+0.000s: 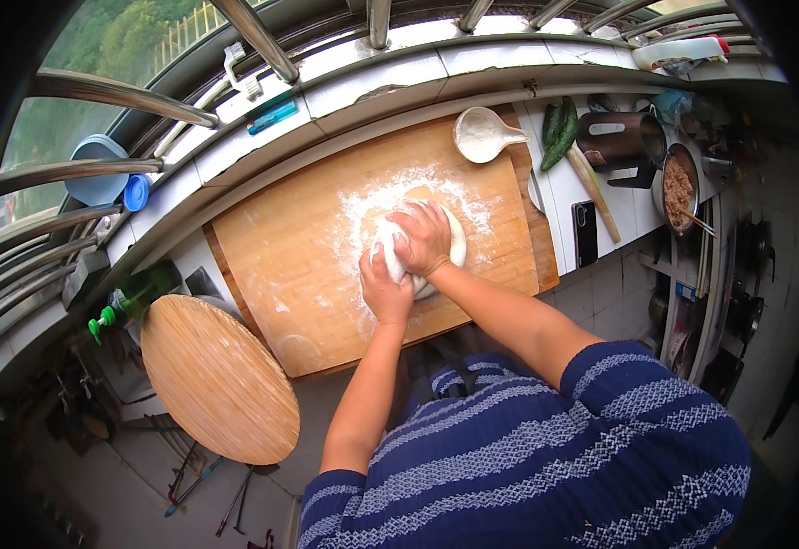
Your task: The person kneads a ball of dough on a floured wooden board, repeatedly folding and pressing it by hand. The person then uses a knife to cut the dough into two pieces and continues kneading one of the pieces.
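A large lump of white dough [457, 237] lies on a floured wooden board [282, 267], partly covered by both hands. My right hand [425, 239] presses down on top of it, fingers spread over the far side. Against the near left side of the lump, my left hand [387, 289] grips the dough with its fingers curled over it. The two hands are close together. Loose flour [365, 206] is scattered around the dough, mostly beyond it and to its left.
A white handled cup of flour [479, 134] stands at the board's far right corner. Right of it lie cucumbers [560, 134], a rolling pin [593, 189], a phone [584, 233] and a bowl of minced filling [678, 192]. A round wooden board [221, 377] is at left, below the barred window.
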A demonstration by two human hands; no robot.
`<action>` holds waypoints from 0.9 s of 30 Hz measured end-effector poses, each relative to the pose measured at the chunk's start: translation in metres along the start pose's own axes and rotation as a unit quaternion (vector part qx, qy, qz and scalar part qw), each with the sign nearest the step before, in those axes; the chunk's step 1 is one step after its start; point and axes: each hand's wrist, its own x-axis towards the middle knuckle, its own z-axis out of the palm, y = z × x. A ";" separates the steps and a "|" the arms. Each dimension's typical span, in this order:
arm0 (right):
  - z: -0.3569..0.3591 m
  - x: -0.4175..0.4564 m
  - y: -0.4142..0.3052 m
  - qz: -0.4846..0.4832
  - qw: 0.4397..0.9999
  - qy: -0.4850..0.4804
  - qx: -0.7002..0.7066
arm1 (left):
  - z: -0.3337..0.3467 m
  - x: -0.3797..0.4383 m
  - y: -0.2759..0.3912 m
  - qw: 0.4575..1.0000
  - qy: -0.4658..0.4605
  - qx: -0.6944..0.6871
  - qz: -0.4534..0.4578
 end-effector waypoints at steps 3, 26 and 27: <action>0.020 0.036 -0.006 0.016 0.998 0.012 -0.053 | -0.006 0.036 0.007 0.992 -0.024 -0.018 -0.120; -0.054 -0.090 -0.004 -0.008 0.998 0.045 0.039 | -0.003 -0.071 0.015 0.982 -0.008 -0.004 0.190; -0.046 -0.084 -0.003 -0.011 0.998 0.047 0.043 | 0.000 -0.066 0.011 0.985 -0.005 0.003 0.173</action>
